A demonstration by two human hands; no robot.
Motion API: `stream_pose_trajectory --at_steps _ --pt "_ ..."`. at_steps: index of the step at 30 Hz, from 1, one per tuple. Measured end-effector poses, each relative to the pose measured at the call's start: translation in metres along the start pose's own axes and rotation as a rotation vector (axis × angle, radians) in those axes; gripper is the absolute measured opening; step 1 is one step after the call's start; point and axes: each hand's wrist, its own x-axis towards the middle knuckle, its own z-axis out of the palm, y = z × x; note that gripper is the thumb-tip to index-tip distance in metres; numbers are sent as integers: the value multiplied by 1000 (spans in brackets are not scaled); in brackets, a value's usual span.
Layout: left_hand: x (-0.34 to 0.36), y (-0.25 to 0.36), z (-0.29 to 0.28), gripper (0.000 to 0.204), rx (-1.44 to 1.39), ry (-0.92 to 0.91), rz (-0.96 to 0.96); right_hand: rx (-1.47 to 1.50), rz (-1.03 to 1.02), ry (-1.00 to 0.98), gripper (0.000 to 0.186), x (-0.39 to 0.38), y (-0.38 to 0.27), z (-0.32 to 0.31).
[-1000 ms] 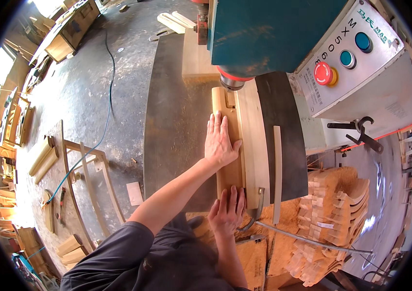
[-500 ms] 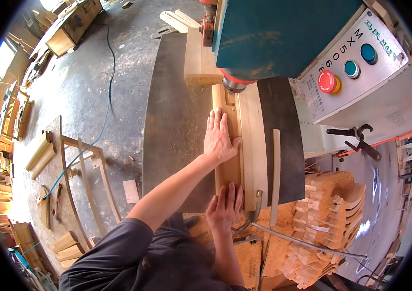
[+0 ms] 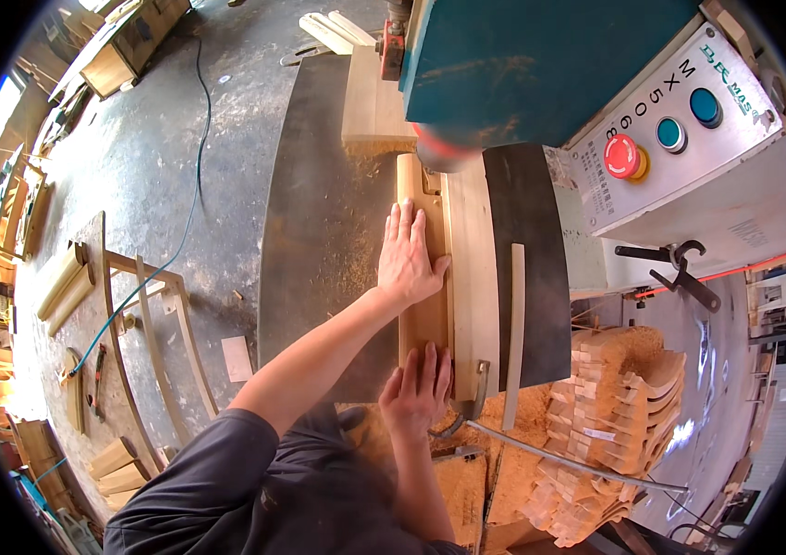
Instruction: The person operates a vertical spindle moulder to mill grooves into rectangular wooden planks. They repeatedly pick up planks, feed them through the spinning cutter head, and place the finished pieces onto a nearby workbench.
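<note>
The metal end of the red-collared spindle (image 3: 448, 148) has gone from crisp to smeared since half a second ago, while my two grips keep nearly the same places on the wooden board (image 3: 423, 319). My left grip (image 3: 409, 265) lies open and flat across its middle, thumb splayed; my right grip (image 3: 417, 393) is open too, fingers laid on the near end — neither closes around anything. The board, smooth, tan and rounded along its left edge, has a narrow slot (image 3: 431, 185) near its far end. It lies on the dark, flat counter (image 3: 305, 157), beside a paler straight-sided timber (image 3: 474, 296), with fine sawdust (image 3: 330, 250) scattered leftward.
</note>
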Motion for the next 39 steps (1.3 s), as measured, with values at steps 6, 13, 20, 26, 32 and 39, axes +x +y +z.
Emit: stream_pose_trajectory --at_steps 6,13,20,26,32,39 --pt "5 1 -3 93 -13 -20 -18 -10 -5 18 30 5 -2 1" --pt "10 0 -5 94 -12 -42 -41 3 19 1 31 7 -3 6" --pt "15 0 -6 93 -25 -32 -60 4 26 -15 32 10 -3 10" --pt "20 -1 -6 93 -21 -28 -54 -14 0 -13 32 16 -3 10" --pt "23 -2 -7 94 1 -41 -48 -11 -3 -7 32 17 -3 14" --pt "25 -5 -4 93 -12 -27 -47 -13 4 -17 33 18 -3 16"
